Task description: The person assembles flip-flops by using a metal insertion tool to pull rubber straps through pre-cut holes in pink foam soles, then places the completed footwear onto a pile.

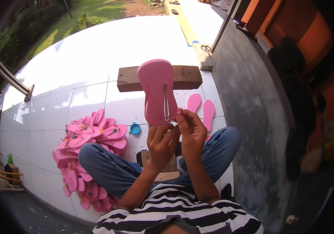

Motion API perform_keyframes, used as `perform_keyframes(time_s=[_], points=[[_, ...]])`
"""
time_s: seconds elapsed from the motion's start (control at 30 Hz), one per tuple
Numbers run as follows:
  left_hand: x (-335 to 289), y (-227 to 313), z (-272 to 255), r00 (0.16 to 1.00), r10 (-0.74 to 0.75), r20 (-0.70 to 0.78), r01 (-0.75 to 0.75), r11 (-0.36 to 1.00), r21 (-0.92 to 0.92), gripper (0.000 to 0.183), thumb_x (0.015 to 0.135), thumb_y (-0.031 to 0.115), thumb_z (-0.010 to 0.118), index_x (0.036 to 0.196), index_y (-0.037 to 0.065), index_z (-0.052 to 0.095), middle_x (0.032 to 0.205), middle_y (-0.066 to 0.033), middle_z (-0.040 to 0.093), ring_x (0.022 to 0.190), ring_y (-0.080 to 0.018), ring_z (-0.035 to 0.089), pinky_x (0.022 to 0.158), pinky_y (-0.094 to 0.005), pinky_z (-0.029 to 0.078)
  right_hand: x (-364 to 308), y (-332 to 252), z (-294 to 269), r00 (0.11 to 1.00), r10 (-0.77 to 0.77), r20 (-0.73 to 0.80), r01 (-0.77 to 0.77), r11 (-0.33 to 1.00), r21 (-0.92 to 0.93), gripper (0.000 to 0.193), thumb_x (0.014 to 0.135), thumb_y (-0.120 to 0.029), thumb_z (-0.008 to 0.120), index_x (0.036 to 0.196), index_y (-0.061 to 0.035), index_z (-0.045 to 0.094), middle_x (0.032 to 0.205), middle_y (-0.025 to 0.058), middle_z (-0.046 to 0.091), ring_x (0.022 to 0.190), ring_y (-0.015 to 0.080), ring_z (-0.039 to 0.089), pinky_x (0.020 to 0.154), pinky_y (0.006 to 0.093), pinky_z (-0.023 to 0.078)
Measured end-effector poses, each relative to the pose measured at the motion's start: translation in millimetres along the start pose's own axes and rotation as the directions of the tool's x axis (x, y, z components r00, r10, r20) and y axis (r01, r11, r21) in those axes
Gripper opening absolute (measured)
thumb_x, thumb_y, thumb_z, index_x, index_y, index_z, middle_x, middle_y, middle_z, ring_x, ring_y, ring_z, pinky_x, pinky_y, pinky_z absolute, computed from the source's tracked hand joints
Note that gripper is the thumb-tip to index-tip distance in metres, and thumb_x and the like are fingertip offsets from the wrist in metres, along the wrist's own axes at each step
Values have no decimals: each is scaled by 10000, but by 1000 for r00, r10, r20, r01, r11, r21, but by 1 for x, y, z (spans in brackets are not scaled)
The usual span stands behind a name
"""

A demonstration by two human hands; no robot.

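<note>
In front of me a pink flip-flop sole [156, 78] lies over a wooden beam [188, 77]. A thin metal loop [165, 102] extends lengthwise along its near half. My right hand [190, 130] pinches a small pink rubber piece [179, 111], probably part of a strap, between thumb and fingertips, just off the sole's near right corner. Close beside it, my left hand [161, 143] has its fingers curled together at the sole's near edge. Whatever those fingers hold is hidden.
Many pink flip-flops [91, 134] are heaped on the white tiles to my left. A small blue dish [135, 128] sits between heap and beam. Two loose pink soles [208, 113] lie at right, before a grey wall [248, 101]. Scissors [206, 49] rest on a ledge farther off.
</note>
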State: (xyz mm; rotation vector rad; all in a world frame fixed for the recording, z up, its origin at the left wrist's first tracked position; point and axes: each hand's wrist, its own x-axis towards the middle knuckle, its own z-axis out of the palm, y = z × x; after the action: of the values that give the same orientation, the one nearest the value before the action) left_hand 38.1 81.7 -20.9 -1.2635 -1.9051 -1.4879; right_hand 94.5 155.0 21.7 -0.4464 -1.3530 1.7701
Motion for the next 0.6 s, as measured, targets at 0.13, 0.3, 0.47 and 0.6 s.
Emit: perform_keyframes(time_s=[0.13, 0.3, 0.47, 0.6], points=[[7, -11, -21, 998, 16, -54, -21, 997, -81, 238, 759, -2, 723, 985, 38, 658, 997, -109, 621, 894, -280, 577, 774, -372, 465, 17, -8, -9, 965, 84, 247, -178, 904, 388, 202, 976, -158, 614, 1082, 14, 627, 864, 44, 615, 792, 94, 553, 719, 241, 443], [64, -38, -53, 993, -98, -72, 102, 993, 57, 333, 889, 116, 672, 1197, 53, 565, 1188, -132, 576, 1110, -279, 520, 860, -388, 446, 30, 4, -17, 886, 121, 447, -269, 920, 284, 221, 965, -216, 641, 993, 3, 640, 816, 37, 614, 748, 90, 532, 688, 247, 426], [133, -33, -68, 983, 71, 171, -154, 827, 541, 408, 914, 223, 665, 1265, 41, 568, 1229, -162, 605, 1185, -278, 519, 935, -390, 450, 34, 7, -16, 852, 126, 508, -267, 940, 214, 200, 951, -214, 660, 922, -16, 650, 779, 27, 611, 734, 84, 541, 682, 249, 432], [157, -31, -65, 896, -185, 403, 209, 978, -17, 321, 915, 230, 668, 1121, -2, 585, 1026, -162, 678, 1014, -302, 637, 935, -411, 452, 40, 20, -16, 822, 114, 558, -232, 962, 144, 177, 941, -197, 671, 916, -22, 654, 784, 26, 612, 718, 79, 535, 663, 248, 424]])
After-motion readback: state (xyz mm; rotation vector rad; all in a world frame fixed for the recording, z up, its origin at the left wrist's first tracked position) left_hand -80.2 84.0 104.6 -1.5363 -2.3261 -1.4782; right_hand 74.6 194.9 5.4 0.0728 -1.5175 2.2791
